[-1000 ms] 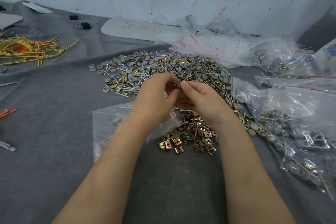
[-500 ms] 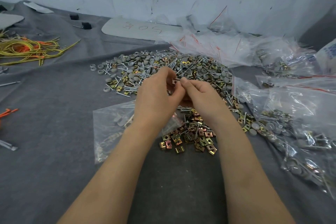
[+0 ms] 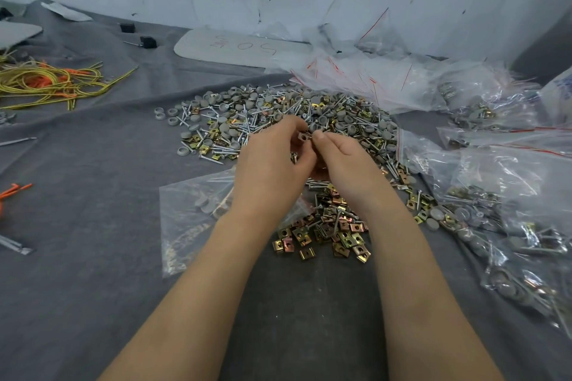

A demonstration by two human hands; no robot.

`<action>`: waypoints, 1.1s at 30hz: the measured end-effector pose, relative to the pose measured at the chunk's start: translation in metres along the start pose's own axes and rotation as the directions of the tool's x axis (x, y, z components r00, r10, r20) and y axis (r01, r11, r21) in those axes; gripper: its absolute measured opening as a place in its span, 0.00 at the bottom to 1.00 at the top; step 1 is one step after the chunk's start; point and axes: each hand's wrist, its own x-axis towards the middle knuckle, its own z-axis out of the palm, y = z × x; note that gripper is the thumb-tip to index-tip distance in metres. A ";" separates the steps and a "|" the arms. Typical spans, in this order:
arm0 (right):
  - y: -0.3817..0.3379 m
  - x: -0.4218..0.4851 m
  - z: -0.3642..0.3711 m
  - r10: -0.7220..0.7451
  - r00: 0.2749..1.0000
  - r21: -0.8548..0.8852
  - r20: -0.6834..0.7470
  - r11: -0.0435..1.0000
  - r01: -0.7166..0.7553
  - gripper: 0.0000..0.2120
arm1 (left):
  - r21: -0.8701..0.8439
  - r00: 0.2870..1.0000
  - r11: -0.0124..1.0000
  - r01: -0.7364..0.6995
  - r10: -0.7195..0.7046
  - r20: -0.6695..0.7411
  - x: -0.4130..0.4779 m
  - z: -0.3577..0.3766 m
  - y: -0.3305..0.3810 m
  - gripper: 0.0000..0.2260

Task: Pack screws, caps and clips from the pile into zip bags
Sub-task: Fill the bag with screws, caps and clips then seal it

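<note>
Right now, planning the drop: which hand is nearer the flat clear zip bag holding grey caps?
Left. The left hand is above the zip bag, at its right end; the right hand is further right, above brass clips.

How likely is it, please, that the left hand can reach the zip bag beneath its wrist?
Likely yes: the zip bag lies flat under the left hand, which pinches a clip.

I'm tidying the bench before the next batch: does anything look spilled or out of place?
Nothing looks damaged. A few grey caps sit apart off the left edge of the pile, and loose clips trail from it up against the filled bags on the right. It is minor scatter only.
</note>
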 end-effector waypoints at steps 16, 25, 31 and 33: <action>0.001 -0.001 0.003 0.008 1.000 -0.129 -0.014 0.992 -0.010 0.18 | -0.107 0.992 0.986 0.124 -0.125 0.003 -0.002 0.007 -0.007 0.07; 0.003 -0.001 -0.011 -0.010 1.000 -0.072 0.027 0.997 0.012 0.19 | -0.195 0.992 0.977 0.083 -0.063 0.109 0.001 0.002 -0.008 0.06; 0.000 -0.003 -0.015 -0.064 0.988 0.039 0.142 0.997 0.059 0.17 | -0.394 0.929 0.865 0.311 -0.190 0.317 0.007 -0.012 -0.005 0.10; -0.001 -0.004 -0.014 -0.091 0.987 -0.025 0.136 0.995 0.095 0.17 | -0.420 0.906 0.824 0.380 -0.239 0.351 0.008 -0.014 -0.006 0.10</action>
